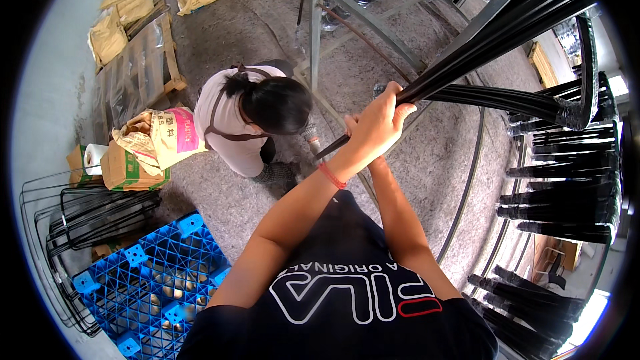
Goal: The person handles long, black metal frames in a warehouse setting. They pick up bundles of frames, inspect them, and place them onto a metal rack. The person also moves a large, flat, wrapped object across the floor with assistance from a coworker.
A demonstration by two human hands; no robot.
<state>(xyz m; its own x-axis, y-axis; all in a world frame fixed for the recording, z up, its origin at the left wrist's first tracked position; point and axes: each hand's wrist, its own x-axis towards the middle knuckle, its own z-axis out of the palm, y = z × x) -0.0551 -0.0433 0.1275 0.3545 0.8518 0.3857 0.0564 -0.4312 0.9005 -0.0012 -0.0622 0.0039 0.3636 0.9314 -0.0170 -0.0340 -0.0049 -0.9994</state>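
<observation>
A bundle of long, thin black strips slants from the upper right down through my hands. My left hand, a red band on its wrist, is closed round the bundle. Mostly hidden behind it, my right hand shows a few curled fingers at the same bundle. Below my hands, the dark lower end of the bundle points towards a crouching person. That person's dark grey gloved hand is low, near this end; whether it touches the strips I cannot tell.
A grey metal frame stands ahead. Racks hold wrapped black bundles on the right. A blue plastic pallet, black wire frames, a printed sack and a wooden pallet line the left side.
</observation>
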